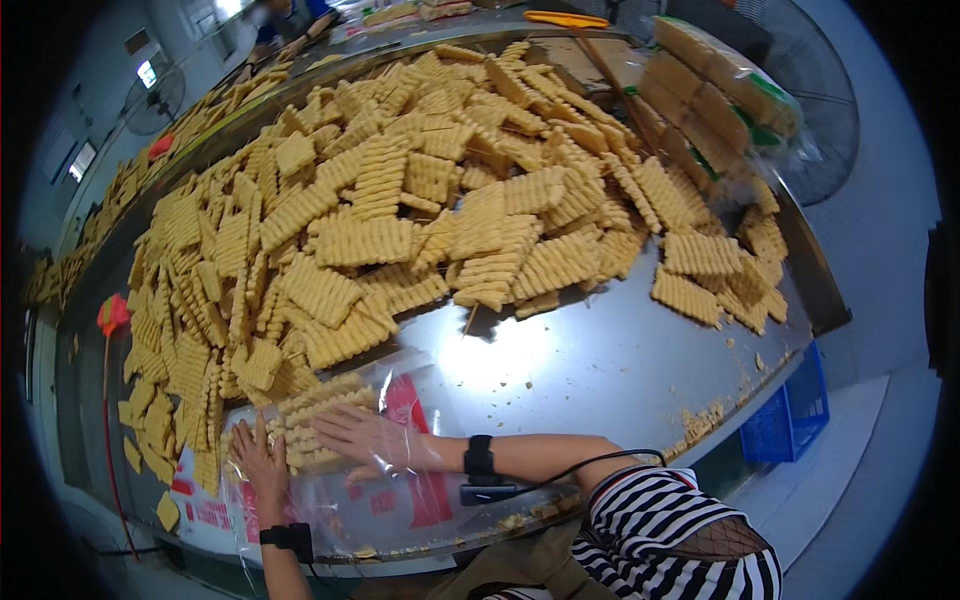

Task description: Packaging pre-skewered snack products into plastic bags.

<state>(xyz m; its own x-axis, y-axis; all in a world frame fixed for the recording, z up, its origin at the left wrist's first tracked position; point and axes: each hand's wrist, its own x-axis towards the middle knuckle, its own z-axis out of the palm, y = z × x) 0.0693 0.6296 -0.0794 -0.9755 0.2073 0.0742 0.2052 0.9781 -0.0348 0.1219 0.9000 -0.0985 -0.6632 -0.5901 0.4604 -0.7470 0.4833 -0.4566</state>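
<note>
Near the table's front edge lies a clear plastic bag with red print (420, 487), partly filled with stacked ridged yellow snack slabs (330, 401). My left hand (259, 454) rests with spread fingers at the left end of these slabs, its wrist wearing a black strap. Flat over their right part is my right hand (371, 442), fingers extended, with clear film over part of the hand. Whether either palm presses through the film or directly on the slabs I cannot tell. Just beyond both hands rises a large heap of loose ridged slabs (360, 225).
Filled bags of slabs (720, 82) lie at the back right, before a fan (817, 112). Crumbs (701, 424) line the metal table's (600, 360) right front edge. A blue crate (787, 412) is below. At left stands a thin red rod (109, 420). Another person (285, 30) is at the far side.
</note>
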